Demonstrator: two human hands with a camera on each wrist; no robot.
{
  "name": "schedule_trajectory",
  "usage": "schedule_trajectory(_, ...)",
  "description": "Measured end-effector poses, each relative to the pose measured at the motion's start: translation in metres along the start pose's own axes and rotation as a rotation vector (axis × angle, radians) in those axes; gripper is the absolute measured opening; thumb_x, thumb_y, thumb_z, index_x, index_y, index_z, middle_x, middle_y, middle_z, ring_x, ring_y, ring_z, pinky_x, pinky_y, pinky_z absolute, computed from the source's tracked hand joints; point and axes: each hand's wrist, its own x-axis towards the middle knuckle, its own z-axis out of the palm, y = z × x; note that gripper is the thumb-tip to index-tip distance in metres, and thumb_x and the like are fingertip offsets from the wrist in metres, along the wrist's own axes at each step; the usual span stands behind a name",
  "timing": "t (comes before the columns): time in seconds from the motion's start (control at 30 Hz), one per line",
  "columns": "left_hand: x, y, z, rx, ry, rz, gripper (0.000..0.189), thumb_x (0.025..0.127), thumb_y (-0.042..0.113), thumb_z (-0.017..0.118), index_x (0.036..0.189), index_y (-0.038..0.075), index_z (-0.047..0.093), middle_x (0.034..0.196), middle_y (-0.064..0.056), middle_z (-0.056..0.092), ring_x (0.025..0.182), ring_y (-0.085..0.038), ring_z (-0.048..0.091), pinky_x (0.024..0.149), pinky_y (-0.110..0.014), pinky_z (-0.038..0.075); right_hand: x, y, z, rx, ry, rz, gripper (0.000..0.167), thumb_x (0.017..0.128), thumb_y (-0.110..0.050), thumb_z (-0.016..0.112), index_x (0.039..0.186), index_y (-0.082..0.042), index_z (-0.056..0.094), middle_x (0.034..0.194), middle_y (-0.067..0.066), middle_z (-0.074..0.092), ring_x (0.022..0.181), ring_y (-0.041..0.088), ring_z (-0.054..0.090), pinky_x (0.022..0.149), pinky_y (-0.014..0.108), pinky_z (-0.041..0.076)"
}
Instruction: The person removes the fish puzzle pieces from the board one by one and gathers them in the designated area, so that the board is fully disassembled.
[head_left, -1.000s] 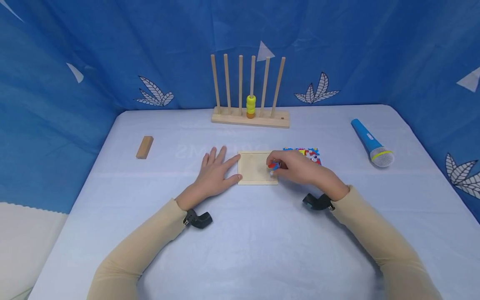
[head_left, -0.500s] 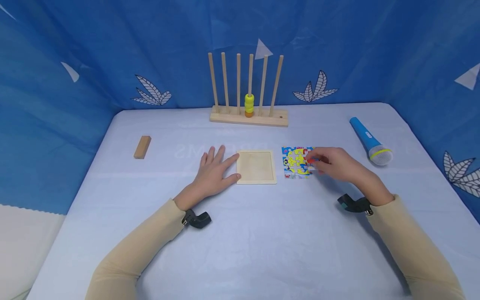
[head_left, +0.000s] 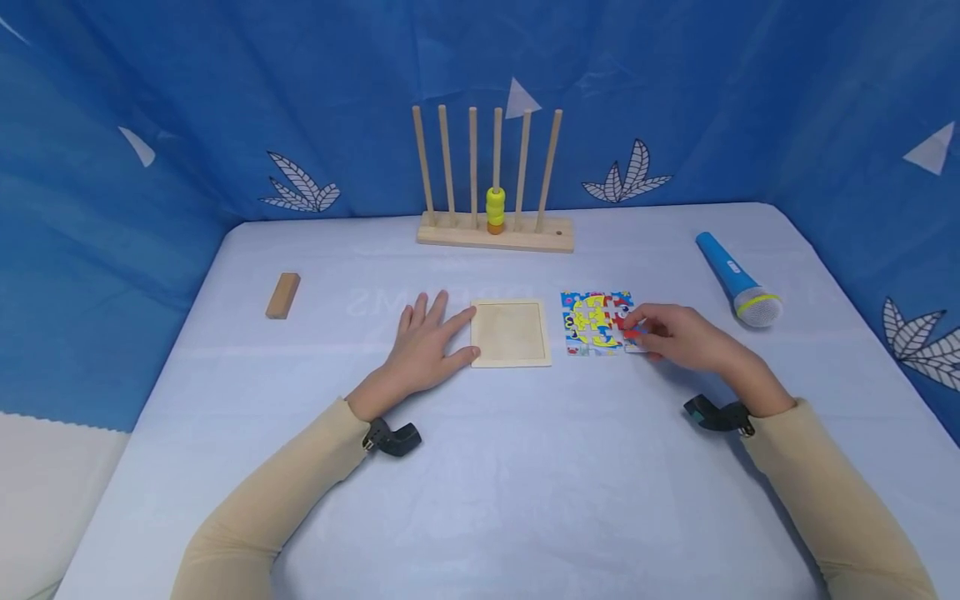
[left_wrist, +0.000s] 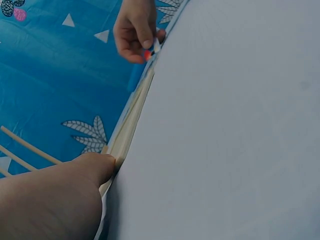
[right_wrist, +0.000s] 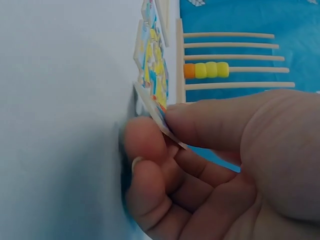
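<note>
My left hand lies flat with spread fingers, its thumb and index fingertip at the left edge of a shallow square wooden tray. The tray's inside is bare. Just right of it lies a colourful jigsaw puzzle with a yellow figure on blue, its pieces fitted closely. At the lower right corner of that puzzle, my right hand pinches a puzzle piece between thumb and fingers. The piece is tilted in the right wrist view, one edge low beside the other pieces; fingers cover part of it.
A wooden peg stand with yellow and orange beads on one peg stands at the back. On the left lies a wooden block; at the right, a blue toy microphone. A blue curtain hangs behind the table.
My right hand has moved right with the piece, from over the tray to the puzzle's right side, then slightly down. The puzzle has come into fuller view. My left hand stays at the tray.
</note>
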Motion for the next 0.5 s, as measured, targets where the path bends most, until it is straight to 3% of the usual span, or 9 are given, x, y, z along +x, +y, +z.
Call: schedule_trajectory(0.5, 0.0004, 0.0002, -0.0008, 0.006, -0.002, -0.003, 0.069, 0.098, 0.053, 0.055, 0.159, 0.024, 0.039, 0.17, -0.023, 0.012, 0.157, -0.05, -0.001, 0.123, -0.069, 0.003, 0.007, -0.0001, 0.0026, -0.015, -0.023, -0.01, 0.023, 0.098, -0.005, 0.062, 0.121, -0.005, 0.066, 0.086, 0.008, 0.058, 0.068, 0.017, 0.056, 0.061, 0.023, 0.049)
